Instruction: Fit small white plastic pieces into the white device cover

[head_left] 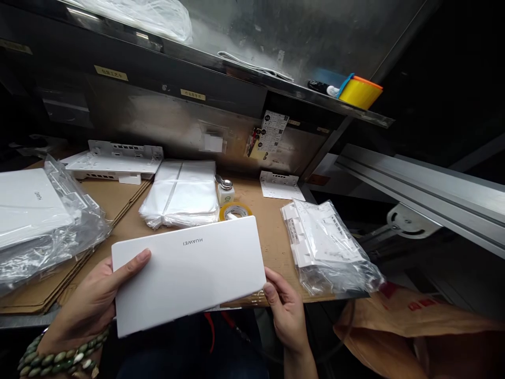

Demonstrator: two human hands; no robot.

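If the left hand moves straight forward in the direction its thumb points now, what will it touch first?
The left hand already grips the white panel at its left edge. Beyond the panel, the line probably meets the tape roll first, though depth is unclear.

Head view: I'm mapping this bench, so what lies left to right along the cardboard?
Bagged white panels → stack of white bags → small bottle → tape roll → bagged white brackets. In front, left hand and right hand hold the white panel.

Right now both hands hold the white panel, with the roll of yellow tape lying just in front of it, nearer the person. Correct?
Not quite. Both hands, left and right, do hold the white panel, but the head view shows the yellow tape behind it, farther from the person.
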